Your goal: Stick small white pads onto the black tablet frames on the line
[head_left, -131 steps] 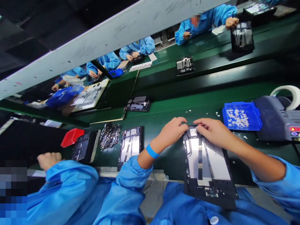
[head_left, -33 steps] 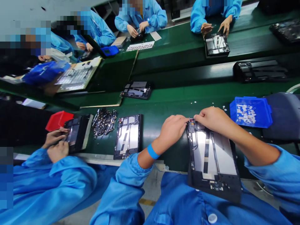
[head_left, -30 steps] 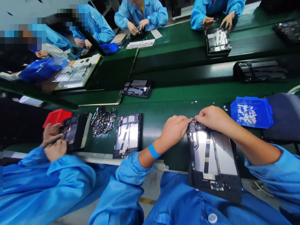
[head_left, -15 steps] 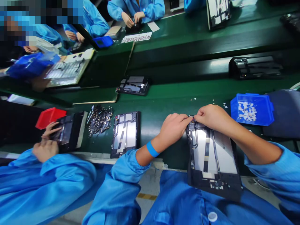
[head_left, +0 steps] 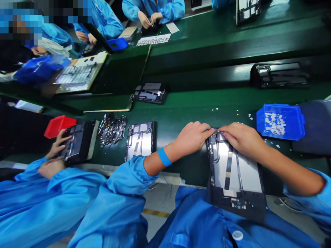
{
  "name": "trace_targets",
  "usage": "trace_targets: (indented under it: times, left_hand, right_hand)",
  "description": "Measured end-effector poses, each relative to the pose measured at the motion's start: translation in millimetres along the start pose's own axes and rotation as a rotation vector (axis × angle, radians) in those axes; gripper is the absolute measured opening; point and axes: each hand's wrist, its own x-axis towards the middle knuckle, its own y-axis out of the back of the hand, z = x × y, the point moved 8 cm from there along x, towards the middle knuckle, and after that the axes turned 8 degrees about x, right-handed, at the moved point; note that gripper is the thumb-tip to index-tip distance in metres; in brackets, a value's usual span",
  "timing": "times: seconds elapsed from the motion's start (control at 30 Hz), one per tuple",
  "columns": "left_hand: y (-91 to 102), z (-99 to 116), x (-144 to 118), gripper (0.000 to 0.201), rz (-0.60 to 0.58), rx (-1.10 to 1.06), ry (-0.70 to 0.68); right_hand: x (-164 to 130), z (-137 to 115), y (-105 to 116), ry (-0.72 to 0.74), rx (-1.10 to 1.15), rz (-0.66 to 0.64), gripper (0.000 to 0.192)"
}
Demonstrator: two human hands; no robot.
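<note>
L hand [head_left: 193, 139] bent at top-L corner of flat black-and-silver rectangular electronic unit [head_left: 247, 172], fingertips touching; R hand [head_left: 240, 139] at top edge, fingers bunched narrow. Can't tell if either pinches a part. Unit's far end on green tabletop [head_left: 178, 110], near end past front edge. Blue plastic tray [head_left: 296, 119] w/ small white bits [head_left: 275, 124] to R; second black-and-silver unit [head_left: 145, 141] to L.

Metallic-looking device panels [head_left: 248, 174], smooth plastic bin [head_left: 294, 122]

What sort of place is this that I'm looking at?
Probably an electronics assembly or repair workshop: opened tablet-like devices sit along a long green workbench, people in blue smocks sit beside it, and a blue bin holds small white pieces.
</note>
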Motion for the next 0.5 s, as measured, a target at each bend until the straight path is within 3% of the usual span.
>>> trace_targets:
  times: [0.1, 0.23, 0.37, 0.5]
  left_hand:
    - [-9.8, -8, -4, 0.047, 0.028, -0.147, 0.057]
    - [-11.5, -14, -6, 0.048, 0.085, -0.273, 0.084]
    - [-4.1, -17, -3, 0.045, 0.075, -0.252, 0.084]
    - [-0.1, -12, -2, 0.043, 0.024, -0.146, 0.061]
  right_hand:
    - [-17, -7, -5, 0.182, -0.099, -0.044, 0.041]
    - [-19, -17, -11, 0.269, -0.271, -0.139, 0.048]
    - [-10, -27, -11, 0.317, -0.377, -0.195, 0.045]
    - [-11, -16, -15, 0.314, -0.334, -0.219, 0.044]
